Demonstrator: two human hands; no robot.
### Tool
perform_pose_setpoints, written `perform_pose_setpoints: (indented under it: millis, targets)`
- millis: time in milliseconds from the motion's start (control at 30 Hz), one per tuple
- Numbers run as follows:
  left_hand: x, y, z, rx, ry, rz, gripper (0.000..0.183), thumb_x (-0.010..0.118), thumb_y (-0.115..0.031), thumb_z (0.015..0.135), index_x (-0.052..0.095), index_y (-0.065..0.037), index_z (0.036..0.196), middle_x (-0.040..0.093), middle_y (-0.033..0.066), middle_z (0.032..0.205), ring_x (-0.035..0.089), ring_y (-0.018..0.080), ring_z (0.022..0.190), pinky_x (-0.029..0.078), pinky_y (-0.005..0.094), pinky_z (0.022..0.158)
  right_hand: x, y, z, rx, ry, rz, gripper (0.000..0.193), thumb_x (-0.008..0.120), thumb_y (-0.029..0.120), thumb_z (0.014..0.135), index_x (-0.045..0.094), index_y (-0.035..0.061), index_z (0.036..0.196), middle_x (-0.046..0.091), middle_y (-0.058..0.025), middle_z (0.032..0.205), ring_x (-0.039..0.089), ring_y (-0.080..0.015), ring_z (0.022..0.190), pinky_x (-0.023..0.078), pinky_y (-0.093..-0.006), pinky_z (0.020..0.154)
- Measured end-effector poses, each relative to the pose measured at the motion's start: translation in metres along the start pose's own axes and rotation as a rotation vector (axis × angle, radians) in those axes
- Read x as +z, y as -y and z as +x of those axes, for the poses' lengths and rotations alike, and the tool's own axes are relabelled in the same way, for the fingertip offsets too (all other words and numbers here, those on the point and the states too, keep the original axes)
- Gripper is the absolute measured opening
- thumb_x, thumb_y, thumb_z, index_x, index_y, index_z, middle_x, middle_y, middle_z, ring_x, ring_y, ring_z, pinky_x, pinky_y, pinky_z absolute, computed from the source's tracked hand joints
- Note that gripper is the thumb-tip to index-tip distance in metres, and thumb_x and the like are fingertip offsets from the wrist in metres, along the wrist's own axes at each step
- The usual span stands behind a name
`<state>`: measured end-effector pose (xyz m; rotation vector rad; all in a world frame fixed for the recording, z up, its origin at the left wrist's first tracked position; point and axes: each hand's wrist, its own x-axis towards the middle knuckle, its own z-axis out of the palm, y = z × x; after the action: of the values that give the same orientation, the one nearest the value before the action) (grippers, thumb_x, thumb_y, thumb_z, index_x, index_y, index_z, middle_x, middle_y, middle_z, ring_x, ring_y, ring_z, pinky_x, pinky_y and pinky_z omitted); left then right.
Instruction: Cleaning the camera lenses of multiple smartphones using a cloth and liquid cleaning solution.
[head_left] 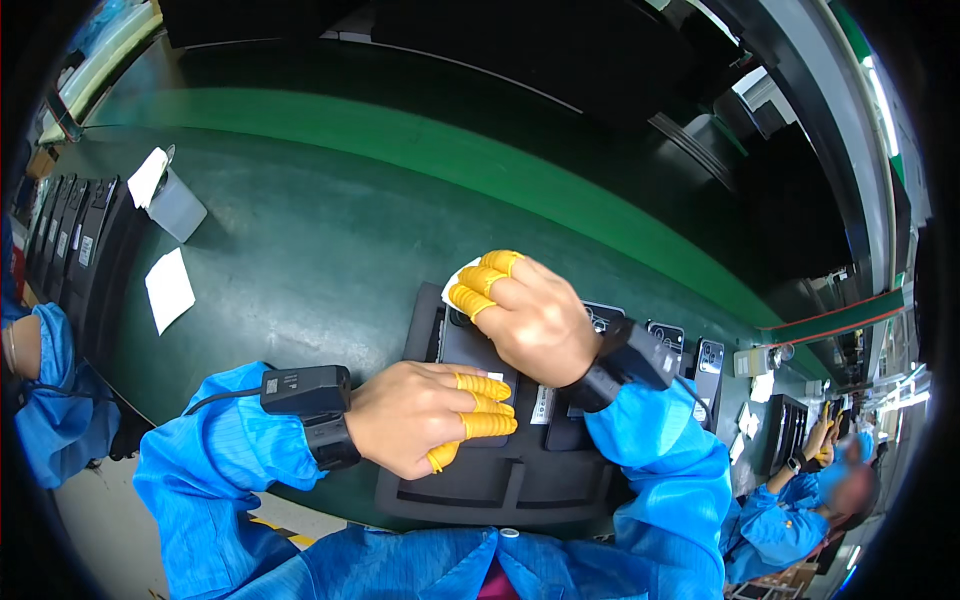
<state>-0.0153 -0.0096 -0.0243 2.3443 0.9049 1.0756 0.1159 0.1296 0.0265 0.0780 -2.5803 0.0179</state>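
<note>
Yellow finger cots cover the fingertips of both hands. My right hand (540, 325) is closed on a white wipe (453, 284), pressed at the upper end of a dark phone (468, 346). My left hand (415, 418) lies over the lower part of that phone, fingers stretched across it. A small white patch shows by its index finger. The phone rests in a black foam tray (490, 485) with recesses. Beneath my right wrist, another dark phone-shaped piece (568, 432) and a white label (543, 405) are partly hidden.
More phones (708, 368) stand at the tray's right. Left on the green table (300, 240) are a white sheet (170, 290), a grey container (178, 207) and a rack of dark devices (75, 240). A blue-sleeved arm (50, 400) shows at left; another person (800, 515) sits at right.
</note>
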Motion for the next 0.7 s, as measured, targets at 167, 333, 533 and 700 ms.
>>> perform_pose_setpoints:
  millis: [167,333,533,700]
  targets:
    - [0.002,-0.001,0.0,-0.019,0.003,0.005,0.051,0.059,-0.006,0.063,0.065,-0.008,0.114,0.066,0.0099,0.106,0.06,0.0261,0.112,0.046,0.0391,0.101,-0.011,0.008,-0.012,0.082,0.102,-0.021,0.029,0.064,0.003,0.062,0.069,0.0005,0.09,0.065,-0.0089,0.092,0.062,-0.0272,0.089,0.053,-0.0351,0.077]
    - [0.0,-0.003,0.001,-0.049,0.018,-0.003,0.053,0.062,-0.007,0.059,0.065,-0.008,0.112,0.065,0.0105,0.107,0.058,0.0268,0.114,0.047,0.0378,0.1,-0.005,0.008,-0.003,0.04,0.082,-0.011,0.031,0.064,0.005,0.063,0.069,0.0007,0.093,0.065,-0.0088,0.093,0.062,-0.0261,0.089,0.052,-0.0349,0.08]
    - [-0.001,-0.003,0.0,-0.018,0.014,-0.015,0.057,0.063,-0.008,0.057,0.064,-0.007,0.114,0.065,0.0105,0.109,0.057,0.0276,0.115,0.047,0.0376,0.101,-0.012,0.011,-0.015,0.095,0.117,-0.027,0.032,0.064,0.003,0.062,0.069,0.0007,0.093,0.065,-0.0088,0.092,0.062,-0.0264,0.089,0.053,-0.0354,0.079]
    - [0.002,-0.001,0.0,-0.002,0.009,0.002,0.055,0.063,-0.008,0.059,0.065,-0.007,0.113,0.065,0.0112,0.107,0.058,0.0277,0.114,0.047,0.0382,0.1,-0.015,0.014,-0.024,0.096,0.07,-0.06,0.028,0.064,0.005,0.06,0.068,-0.0008,0.086,0.06,-0.0086,0.082,0.06,-0.0251,0.082,0.053,-0.0351,0.075]
